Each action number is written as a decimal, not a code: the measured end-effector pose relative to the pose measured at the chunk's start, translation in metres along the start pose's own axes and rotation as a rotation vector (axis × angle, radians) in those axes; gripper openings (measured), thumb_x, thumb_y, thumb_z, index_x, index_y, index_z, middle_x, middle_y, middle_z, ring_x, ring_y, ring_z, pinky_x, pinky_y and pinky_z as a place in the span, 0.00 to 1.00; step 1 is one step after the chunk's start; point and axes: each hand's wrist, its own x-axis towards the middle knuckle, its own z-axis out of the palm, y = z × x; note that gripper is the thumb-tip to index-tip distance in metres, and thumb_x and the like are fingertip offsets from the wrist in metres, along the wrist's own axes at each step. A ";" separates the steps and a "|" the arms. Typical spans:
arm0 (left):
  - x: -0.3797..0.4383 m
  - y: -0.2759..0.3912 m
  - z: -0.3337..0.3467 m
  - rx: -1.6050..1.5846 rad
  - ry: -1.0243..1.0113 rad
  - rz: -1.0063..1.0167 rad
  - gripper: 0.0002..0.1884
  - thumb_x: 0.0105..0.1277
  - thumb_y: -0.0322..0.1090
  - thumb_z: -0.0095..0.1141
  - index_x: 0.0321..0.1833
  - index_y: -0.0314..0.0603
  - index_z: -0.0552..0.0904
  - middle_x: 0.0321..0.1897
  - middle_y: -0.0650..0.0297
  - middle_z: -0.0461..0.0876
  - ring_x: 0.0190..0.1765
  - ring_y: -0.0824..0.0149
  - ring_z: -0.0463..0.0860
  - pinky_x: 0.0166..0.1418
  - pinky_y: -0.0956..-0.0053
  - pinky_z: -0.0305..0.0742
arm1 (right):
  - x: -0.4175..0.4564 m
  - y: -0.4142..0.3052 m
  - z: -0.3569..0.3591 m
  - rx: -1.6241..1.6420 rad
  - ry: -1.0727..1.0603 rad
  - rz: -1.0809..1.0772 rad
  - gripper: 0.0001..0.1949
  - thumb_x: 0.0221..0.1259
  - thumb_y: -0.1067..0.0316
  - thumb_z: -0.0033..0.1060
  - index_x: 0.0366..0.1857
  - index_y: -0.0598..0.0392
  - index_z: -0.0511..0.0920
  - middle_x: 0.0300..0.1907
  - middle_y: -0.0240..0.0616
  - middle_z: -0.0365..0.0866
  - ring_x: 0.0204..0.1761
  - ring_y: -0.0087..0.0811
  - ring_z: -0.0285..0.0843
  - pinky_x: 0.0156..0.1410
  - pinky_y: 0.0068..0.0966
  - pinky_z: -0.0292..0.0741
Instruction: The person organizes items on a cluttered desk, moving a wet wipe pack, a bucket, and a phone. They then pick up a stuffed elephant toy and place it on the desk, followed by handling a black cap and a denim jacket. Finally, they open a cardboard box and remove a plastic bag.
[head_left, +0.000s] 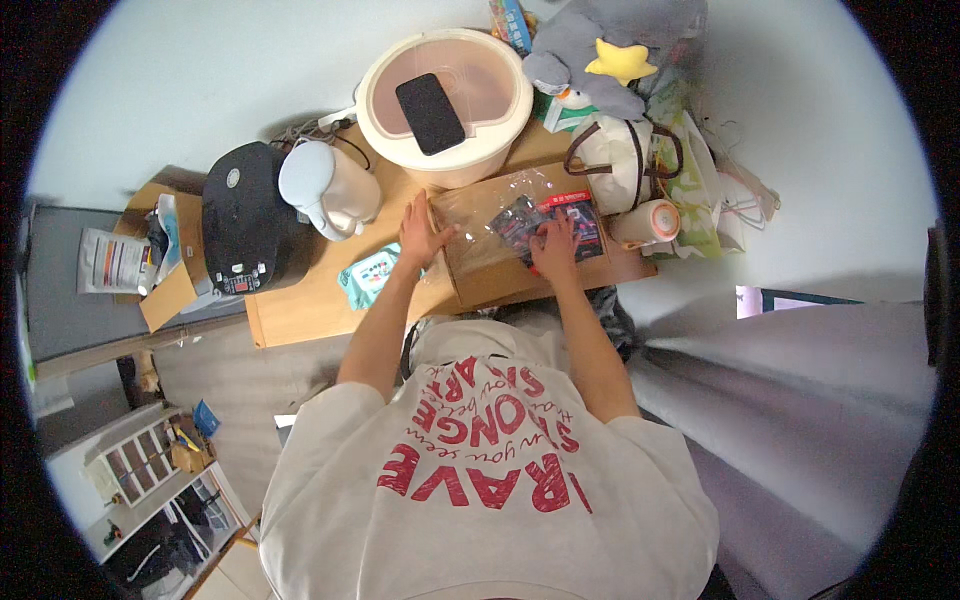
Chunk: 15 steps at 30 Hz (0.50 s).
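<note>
An open, shallow cardboard box (487, 274) lies on the wooden table (300, 319) before me, with clear plastic film (469, 217) over its left part. My left hand (425, 234) rests at the box's left edge, fingers apart, touching the film there. On the box's right side, my right hand (556, 246) lies over flat packages with its fingers spread. One is a red and dark package (589, 236); a darker one (514, 219) sits beside it under the film. Whether my right fingers grip a package cannot be told.
Behind the box stands a cream lidded tub (480, 161) with a black smartphone (430, 114) on top. To the left are a wipes pack (367, 276), a white kettle (341, 187) and a black rice cooker (251, 217). A cream cup (645, 225) and a handled bag (616, 157) stand right.
</note>
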 end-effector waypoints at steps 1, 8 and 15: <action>0.015 -0.004 -0.001 -0.020 -0.127 -0.053 0.42 0.53 0.55 0.71 0.66 0.39 0.70 0.56 0.48 0.80 0.58 0.44 0.78 0.63 0.54 0.72 | 0.000 0.003 -0.003 0.067 0.021 -0.050 0.30 0.52 0.58 0.69 0.61 0.46 0.70 0.76 0.52 0.54 0.79 0.63 0.43 0.75 0.70 0.43; 0.060 0.008 -0.048 -0.068 -0.521 -0.001 0.19 0.63 0.48 0.64 0.28 0.37 0.80 0.25 0.55 0.83 0.33 0.59 0.84 0.37 0.62 0.75 | -0.008 0.023 -0.016 -0.040 -0.118 -0.097 0.53 0.49 0.57 0.75 0.78 0.55 0.47 0.79 0.49 0.48 0.80 0.57 0.41 0.78 0.56 0.51; 0.015 0.068 -0.168 -0.709 -0.747 -0.080 0.10 0.70 0.31 0.53 0.29 0.38 0.78 0.27 0.69 0.79 0.29 0.79 0.72 0.30 0.79 0.66 | -0.003 0.017 0.000 -0.214 -0.119 -0.012 0.51 0.54 0.56 0.72 0.79 0.51 0.46 0.82 0.46 0.39 0.81 0.57 0.38 0.78 0.59 0.49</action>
